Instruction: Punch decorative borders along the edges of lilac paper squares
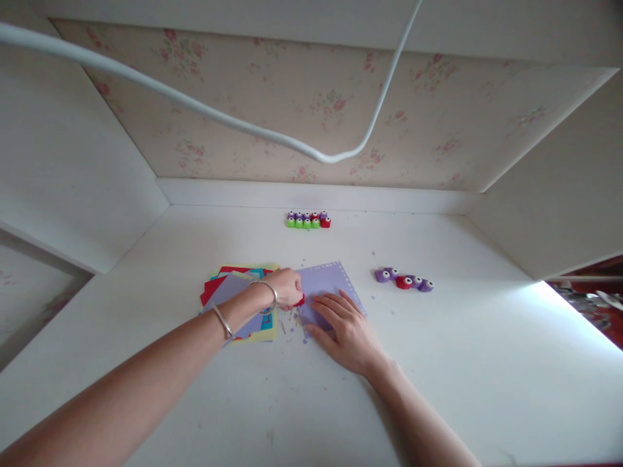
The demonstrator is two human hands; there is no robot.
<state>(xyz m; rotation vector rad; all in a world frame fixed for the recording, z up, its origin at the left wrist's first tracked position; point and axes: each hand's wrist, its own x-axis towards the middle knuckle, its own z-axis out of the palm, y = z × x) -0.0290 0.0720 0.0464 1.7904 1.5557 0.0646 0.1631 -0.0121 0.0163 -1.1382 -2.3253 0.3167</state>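
A sheet of purple paper point(318, 280) lies on the white table, with small holes punched along its far and right edges. My left hand point(286, 287), with bangles on its wrist, is closed on a red craft punch point(300, 299) at the sheet's left edge. Most of that punch is hidden by my fingers. My right hand point(343, 325) rests on the sheet with its fingers spread, holding nothing. Under my left forearm is a stack of coloured paper point(221, 283) in red, yellow, blue and purple. Tiny purple paper bits point(293, 331) are scattered beside the sheet.
Several green, purple and red craft punches point(307, 220) stand in two rows near the back of the table point(462, 363). To the right is a loose group of purple and red punches point(405, 281). A white cable point(204, 107) hangs across the upper view.
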